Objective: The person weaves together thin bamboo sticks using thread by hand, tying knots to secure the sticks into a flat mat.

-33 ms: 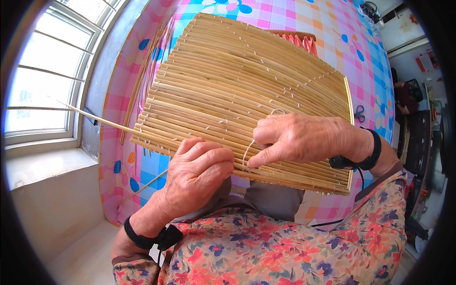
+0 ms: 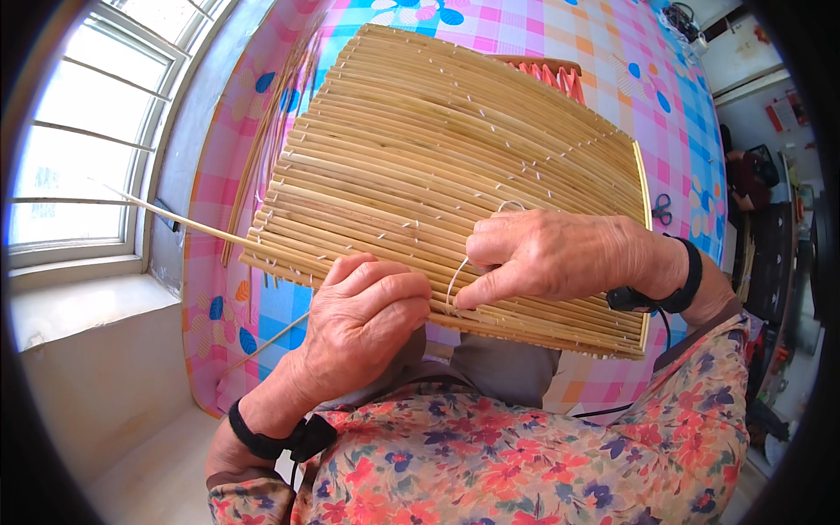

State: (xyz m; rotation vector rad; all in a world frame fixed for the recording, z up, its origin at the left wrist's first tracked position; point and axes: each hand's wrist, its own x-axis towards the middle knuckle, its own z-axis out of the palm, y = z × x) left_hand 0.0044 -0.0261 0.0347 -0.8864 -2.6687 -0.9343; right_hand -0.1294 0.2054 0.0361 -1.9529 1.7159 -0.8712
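Note:
A mat of straw-coloured stalks, stitched side by side with short white stitches, slopes across my lap and the bed. My left hand is closed over its near edge, left of the middle, with the fingertips hidden. My right hand lies over the mat to the right, its fingers curled and the index finger pointing down at the near edge. From its curled fingers a white thread loops down to the stalks beside that fingertip. Another bit of the thread shows above the knuckles. One long stalk sticks out past the mat's left edge.
A checked, flowered cloth covers the bed. Loose thin stalks lie along its left side, near the barred window. Dark-handled scissors rest to the right of the mat. Behind it shows a brown-framed thing with pink strips.

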